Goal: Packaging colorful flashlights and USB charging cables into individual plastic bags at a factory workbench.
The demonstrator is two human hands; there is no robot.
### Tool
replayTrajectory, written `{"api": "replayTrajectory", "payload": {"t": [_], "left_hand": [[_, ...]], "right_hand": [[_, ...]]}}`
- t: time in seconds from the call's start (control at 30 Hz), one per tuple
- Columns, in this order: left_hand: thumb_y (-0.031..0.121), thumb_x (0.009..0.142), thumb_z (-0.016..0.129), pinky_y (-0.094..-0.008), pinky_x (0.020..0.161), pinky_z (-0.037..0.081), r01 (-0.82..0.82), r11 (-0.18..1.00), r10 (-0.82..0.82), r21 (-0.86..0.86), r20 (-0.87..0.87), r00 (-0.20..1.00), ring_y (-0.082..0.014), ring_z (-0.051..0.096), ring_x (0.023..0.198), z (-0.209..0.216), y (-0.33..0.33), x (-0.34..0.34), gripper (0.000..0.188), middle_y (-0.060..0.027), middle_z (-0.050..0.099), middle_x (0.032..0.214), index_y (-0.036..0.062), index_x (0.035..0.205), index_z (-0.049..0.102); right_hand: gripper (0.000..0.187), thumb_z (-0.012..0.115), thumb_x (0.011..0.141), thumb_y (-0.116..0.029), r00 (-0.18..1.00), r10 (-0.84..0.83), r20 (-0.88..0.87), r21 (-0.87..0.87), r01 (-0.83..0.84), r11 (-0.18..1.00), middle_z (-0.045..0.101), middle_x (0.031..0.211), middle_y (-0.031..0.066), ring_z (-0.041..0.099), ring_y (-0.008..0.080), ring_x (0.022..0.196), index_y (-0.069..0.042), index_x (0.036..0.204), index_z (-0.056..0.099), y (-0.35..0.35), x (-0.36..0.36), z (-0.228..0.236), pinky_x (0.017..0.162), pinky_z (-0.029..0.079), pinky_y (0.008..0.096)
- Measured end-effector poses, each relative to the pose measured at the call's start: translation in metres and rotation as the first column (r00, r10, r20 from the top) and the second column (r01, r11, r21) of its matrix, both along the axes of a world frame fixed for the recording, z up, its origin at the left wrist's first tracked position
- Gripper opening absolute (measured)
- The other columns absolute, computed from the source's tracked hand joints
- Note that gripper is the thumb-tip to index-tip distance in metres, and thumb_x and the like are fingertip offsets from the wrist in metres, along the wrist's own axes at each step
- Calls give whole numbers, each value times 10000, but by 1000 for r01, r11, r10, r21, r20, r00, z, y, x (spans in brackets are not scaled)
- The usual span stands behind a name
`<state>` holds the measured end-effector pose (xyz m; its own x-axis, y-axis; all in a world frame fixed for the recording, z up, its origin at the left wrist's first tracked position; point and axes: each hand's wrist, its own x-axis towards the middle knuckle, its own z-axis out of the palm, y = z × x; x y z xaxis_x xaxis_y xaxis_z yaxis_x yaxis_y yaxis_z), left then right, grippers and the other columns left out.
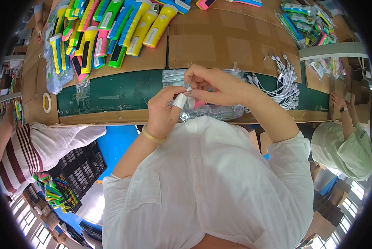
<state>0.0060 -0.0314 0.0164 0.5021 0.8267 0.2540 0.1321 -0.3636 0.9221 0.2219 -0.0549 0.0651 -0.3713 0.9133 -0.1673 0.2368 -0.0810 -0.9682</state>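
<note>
My two hands meet over the near edge of the workbench. My left hand (161,108), with white tape round a finger, pinches a small white piece (189,89) that may be a cable plug. Curled close beside it, my right hand (223,85) has thumb and fingers together; what they grip is hidden. Under the hands lie clear plastic bags (223,112) and a partly covered pink and white item (197,103). A bundle of white cables (283,83) rests to the right of my right hand.
Colourful flashlights (155,31) crowd cardboard at the far left. Bagged flashlights (306,23) are heaped far right, beside a grey bar (333,50). A tape roll (47,102) lies on the left. People work on both sides; a black crate (80,174) stands lower left.
</note>
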Motion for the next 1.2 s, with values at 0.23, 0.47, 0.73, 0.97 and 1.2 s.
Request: {"api": "replayTrajectory", "payload": {"t": [0.23, 0.47, 0.73, 0.97, 1.2], "left_hand": [[-32, 898, 689, -271, 713, 533, 0, 993, 2, -115, 19, 1000, -138, 672, 768, -1, -3, -6, 102, -102, 712, 914, -15, 996, 716], [-47, 898, 682, -260, 702, 535, 81, 996, -80, -42, 22, 997, -136, 677, 764, 4, -1, 3, 91, -100, 704, 899, -25, 982, 709], [7, 953, 667, -232, 658, 528, -111, 879, 217, -464, 180, 959, -95, 639, 724, -18, 21, -18, 100, -44, 682, 882, -39, 1042, 664], [22, 813, 698, -412, 836, 540, 73, 992, -48, 99, -237, 970, -324, 648, 1015, -42, 46, 37, 279, -122, 675, 1109, 44, 1090, 717], [127, 771, 728, -424, 859, 481, 161, 873, 38, 460, -395, 918, -274, 599, 1025, -56, 41, 51, 200, -55, 628, 1034, 98, 969, 718]], "right_hand": [[219, 725, 922, -187, 926, -73, 369, 196, -1, 981, 660, 785, 92, 636, 221, 716, -63, 1075, 629, -20, 5, 5, 652, 509, 335], [172, 732, 900, -189, 942, -139, 306, 376, 14, 926, 690, 852, 112, 655, 305, 761, -67, 1014, 693, -28, -3, -14, 675, 531, 368], [115, 700, 917, -112, 807, -205, 554, 323, 19, 946, 664, 890, 98, 636, 249, 773, -14, 974, 683, -55, 83, -2, 670, 503, 329], [334, 602, 1014, -375, 470, -776, 420, 404, 669, 624, 631, 748, 9, 526, 107, 666, -62, 1094, 687, -25, 230, 27, 631, 441, 278], [338, 615, 1014, -264, 61, -998, -35, 660, 751, 23, 719, 1122, 84, 721, 139, 889, -14, 1240, 640, -43, 367, 96, 680, 515, 236]]}}
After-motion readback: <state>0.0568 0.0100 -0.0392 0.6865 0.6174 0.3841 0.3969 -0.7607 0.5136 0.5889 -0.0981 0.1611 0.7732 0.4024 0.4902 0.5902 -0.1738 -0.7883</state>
